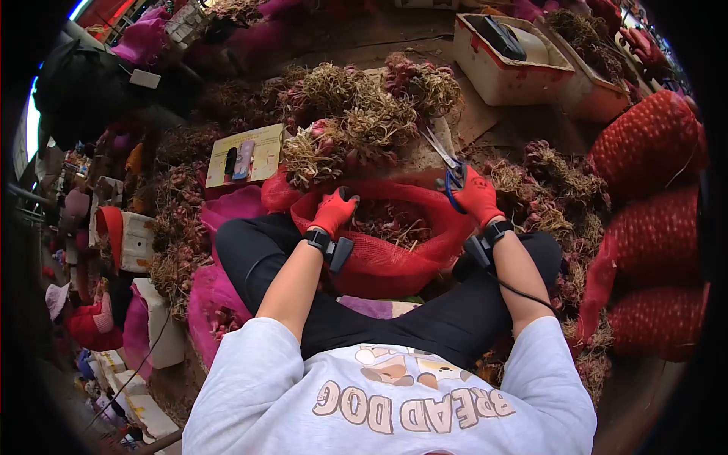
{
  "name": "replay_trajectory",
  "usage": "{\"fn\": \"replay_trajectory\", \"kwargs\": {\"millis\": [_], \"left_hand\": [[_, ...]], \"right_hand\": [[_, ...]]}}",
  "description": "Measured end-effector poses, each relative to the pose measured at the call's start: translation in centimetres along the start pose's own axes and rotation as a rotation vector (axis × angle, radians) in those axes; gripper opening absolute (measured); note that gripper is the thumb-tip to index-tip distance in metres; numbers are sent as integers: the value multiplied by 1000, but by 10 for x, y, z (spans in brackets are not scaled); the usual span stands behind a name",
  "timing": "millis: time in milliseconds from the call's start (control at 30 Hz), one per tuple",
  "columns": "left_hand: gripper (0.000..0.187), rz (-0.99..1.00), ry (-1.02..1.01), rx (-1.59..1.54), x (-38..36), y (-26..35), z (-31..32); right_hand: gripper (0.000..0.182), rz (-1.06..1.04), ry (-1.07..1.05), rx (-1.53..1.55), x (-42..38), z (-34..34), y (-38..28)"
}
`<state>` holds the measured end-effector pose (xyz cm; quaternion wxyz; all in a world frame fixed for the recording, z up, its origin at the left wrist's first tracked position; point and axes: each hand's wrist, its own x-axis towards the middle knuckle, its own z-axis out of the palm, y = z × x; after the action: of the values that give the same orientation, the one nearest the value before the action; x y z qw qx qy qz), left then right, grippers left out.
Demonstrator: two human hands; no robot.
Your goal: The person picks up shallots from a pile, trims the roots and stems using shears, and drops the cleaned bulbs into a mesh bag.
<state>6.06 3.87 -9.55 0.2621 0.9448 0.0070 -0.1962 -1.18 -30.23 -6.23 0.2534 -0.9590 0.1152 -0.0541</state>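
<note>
My right hand (477,197), in a red glove, is closed around the blue handles of a pair of scissors (440,148). Their blades are parted and point up and away to the left. My left hand (334,211), also gloved in red with dark fingertips, is curled over the left side of a red mesh bag (379,265). Whatever its fingers pinch is too small to make out. Inside the open bag lie loose reddish bulbs (390,221), like shallots or small onions, with dry scraps. Just beyond the bag, bunches of bulbs with dried tops (364,114) are heaped.
Left of the heap, a phone-like object (243,158) lies on a flat yellowish box (220,174). Foam boxes (493,80) stand at the back right. Full red mesh sacks (652,250) are stacked at the right. More dried bunches (178,227) line the left, where another person (92,322) sits.
</note>
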Motion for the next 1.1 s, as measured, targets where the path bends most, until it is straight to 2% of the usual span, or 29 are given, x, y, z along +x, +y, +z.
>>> {"fn": "replay_trajectory", "kwargs": {"millis": [67,167,200,233,267,300,367,433,500,567,600,633,700,767,800,900,933,1000,1100], "left_hand": [[74,-84,-10,112,2,-12,-5],[85,-100,-39,181,-16,-12,-12],[86,-96,-129,251,-37,3,-29],[86,-93,-223,318,-54,17,-45],[81,-38,-376,380,-50,7,-51],[75,61,-603,373,-19,-28,-40],[74,-4,-512,563,-52,3,-94],[86,104,-3,670,-74,10,-132],[95,121,354,687,-73,-8,-131],[97,-52,111,545,-60,-22,-114],[86,-128,-164,560,-62,-14,-117],[67,-38,-269,625,-69,-17,-115],[49,71,-85,434,-31,-67,-75],[35,226,-82,74,-58,-40,-124],[28,292,-15,-44,-65,-43,-136],[29,224,-269,-328,-104,-34,-181],[29,279,-240,-323,-113,-34,-185],[30,391,-183,-318,-133,-35,-183],[28,411,-108,-288,-162,-25,-190]], "right_hand": [[78,123,-102,0,-7,23,4],[74,257,-229,63,-25,52,22],[67,283,-285,52,-26,61,27],[58,217,-232,38,-29,75,38],[53,194,-199,27,-32,78,38],[48,174,-172,12,-35,76,37],[42,145,-126,97,-28,62,39],[36,131,-98,190,-27,49,37],[19,310,-187,913,-29,35,23],[21,301,-157,965,-25,37,22],[22,321,-172,1073,-23,35,18],[24,344,-185,1178,-26,30,15],[27,346,-183,1337,-25,10,12],[30,341,-148,1465,-32,-11,15],[29,296,-134,1460,-38,-25,11],[30,257,-53,1443,-64,-69,-17],[29,296,-47,1498,-69,-74,-16],[29,256,-29,1369,-77,-89,-26],[29,207,-5,1211,-94,-110,-49]]}}
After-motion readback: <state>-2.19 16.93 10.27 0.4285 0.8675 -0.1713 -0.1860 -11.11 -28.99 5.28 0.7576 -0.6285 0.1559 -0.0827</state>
